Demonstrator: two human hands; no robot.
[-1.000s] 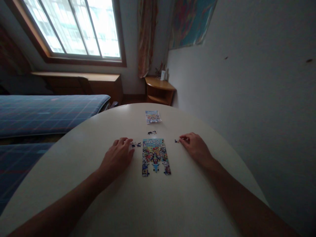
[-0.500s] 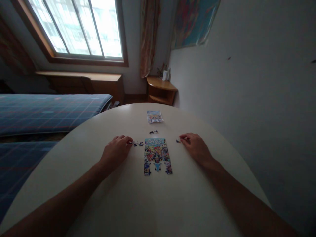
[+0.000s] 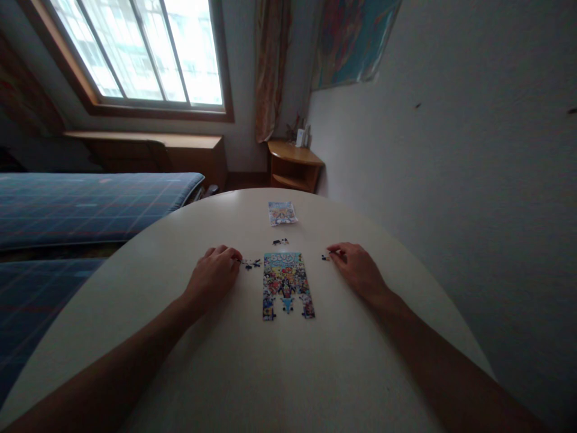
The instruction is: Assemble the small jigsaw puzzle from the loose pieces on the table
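A partly assembled jigsaw puzzle [image 3: 286, 273] with a colourful cartoon picture lies flat on the white table [image 3: 279, 373], with gaps along its near edge. Left of it, my left hand [image 3: 214, 270] rests at a small group of loose puzzle pieces [image 3: 251, 264]; its thumb and fingers pinch a piece at the group's outer end. To the puzzle's right, my right hand [image 3: 358, 267] has thumb and forefinger closed on a small dark piece, beside another loose piece [image 3: 324, 257]. The fingers partly cover both held pieces.
Just beyond the puzzle sit a few more loose pieces [image 3: 280, 242], and behind them a printed picture sheet [image 3: 282, 213]. A plaid mattress [image 3: 90, 204] stands left of the round table, a wall [image 3: 451, 168] to the right, and a corner shelf [image 3: 295, 153] behind.
The loose pieces by my left hand have shifted very slightly, and that hand has edged a little. My right hand and the puzzle look the same.
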